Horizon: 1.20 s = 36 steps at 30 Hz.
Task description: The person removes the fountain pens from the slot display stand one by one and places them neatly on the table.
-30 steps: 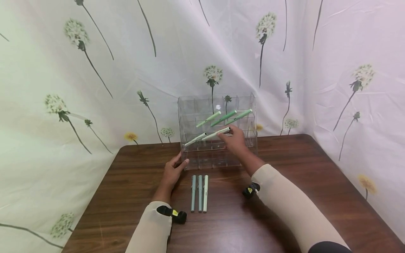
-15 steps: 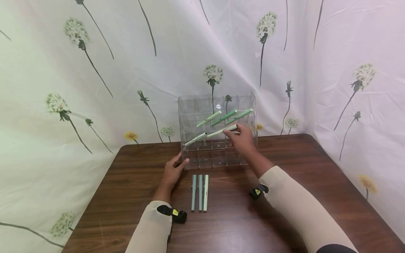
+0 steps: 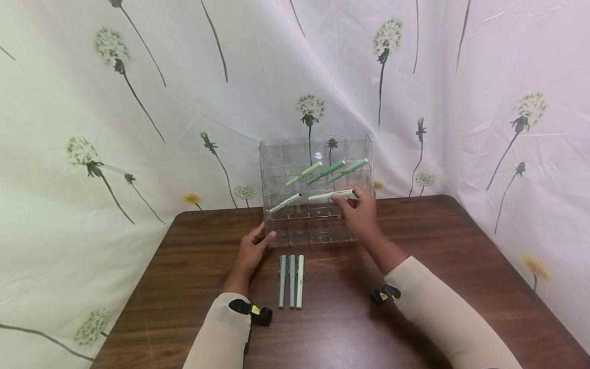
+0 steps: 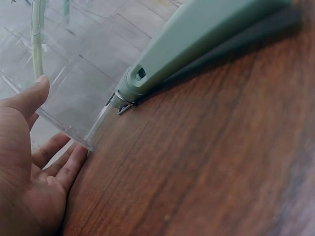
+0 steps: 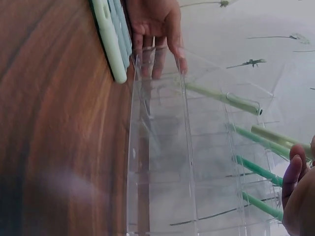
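Observation:
My left hand [image 3: 249,256] holds the clear acrylic organizer [image 3: 295,217] by its lower left corner. In the left wrist view the thumb lies on its front edge, the fingers along its side. My right hand [image 3: 361,215] pinches a pale green capped pen [image 3: 322,196] near its cap end, in front of the organizer's right half. The pen lies almost level, its free end pointing left. Another pale pen [image 3: 284,203] leans in the organizer's left compartment. Above are a light green pen [image 3: 303,174], a dark green pen [image 3: 325,172] and a mid-green pen [image 3: 348,170].
Two blue-grey pens [image 3: 292,282] and one whitish pen [image 3: 300,282] lie side by side on the brown wooden table [image 3: 341,323], in front of the organizer. A curtain [image 3: 184,102] printed with dandelions hangs behind the table.
My right hand has moved right and slightly down with the pale green pen, away from the left pen. The pen has turned more level. My left hand has stayed in place.

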Each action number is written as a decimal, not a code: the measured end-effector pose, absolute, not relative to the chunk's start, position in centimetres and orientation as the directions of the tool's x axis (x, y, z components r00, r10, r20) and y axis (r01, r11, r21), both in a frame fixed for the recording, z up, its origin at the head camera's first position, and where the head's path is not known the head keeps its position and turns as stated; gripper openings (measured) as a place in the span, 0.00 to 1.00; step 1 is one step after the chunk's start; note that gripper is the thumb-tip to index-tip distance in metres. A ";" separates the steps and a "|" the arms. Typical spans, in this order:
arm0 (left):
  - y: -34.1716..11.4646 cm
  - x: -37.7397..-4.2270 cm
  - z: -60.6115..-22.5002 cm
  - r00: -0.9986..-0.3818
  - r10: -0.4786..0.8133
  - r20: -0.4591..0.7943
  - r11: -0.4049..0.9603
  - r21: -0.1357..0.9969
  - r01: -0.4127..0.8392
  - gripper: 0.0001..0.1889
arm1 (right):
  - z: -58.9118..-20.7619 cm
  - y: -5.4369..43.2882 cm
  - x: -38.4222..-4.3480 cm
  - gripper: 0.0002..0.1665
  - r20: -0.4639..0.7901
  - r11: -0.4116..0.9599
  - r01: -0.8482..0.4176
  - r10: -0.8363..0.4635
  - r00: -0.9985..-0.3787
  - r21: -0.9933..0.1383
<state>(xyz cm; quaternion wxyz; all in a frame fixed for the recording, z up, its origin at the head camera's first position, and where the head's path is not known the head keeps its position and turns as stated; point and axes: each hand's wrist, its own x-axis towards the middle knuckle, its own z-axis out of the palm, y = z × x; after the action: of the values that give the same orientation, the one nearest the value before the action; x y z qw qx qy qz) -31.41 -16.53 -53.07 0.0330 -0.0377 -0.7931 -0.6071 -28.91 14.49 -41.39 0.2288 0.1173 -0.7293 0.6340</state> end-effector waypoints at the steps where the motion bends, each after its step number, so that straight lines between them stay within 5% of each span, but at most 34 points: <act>1: -16.5 -31.4 -53.0 -0.995 0.020 0.098 0.260 0.961 0.100 0.34 | -41.5 14.5 -28.7 0.14 0.488 0.166 -0.466 0.127 -0.864 -0.869; 23: -16.2 -28.8 -49.6 -0.993 0.053 0.108 0.243 0.963 0.118 0.35 | -43.9 13.9 -25.8 0.10 0.383 0.096 -0.374 0.101 -0.918 -0.922; 31: -16.2 -28.8 -49.5 -0.993 0.050 0.103 0.226 0.968 0.112 0.34 | -44.6 13.8 -26.1 0.38 0.332 0.019 -0.332 0.043 -0.942 -0.943; 36: -16.1 -28.9 -49.7 -0.995 0.045 0.091 0.220 0.970 0.099 0.35 | -44.9 14.0 -26.2 0.39 0.299 0.036 -0.300 -0.017 -0.954 -0.953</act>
<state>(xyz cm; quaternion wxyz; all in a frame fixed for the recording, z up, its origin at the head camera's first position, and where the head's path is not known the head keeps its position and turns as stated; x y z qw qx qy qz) -28.93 -16.13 -49.70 0.0218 -0.0461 -0.7807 -0.6228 -26.20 14.02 -44.89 0.1031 0.1112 -0.7125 0.6851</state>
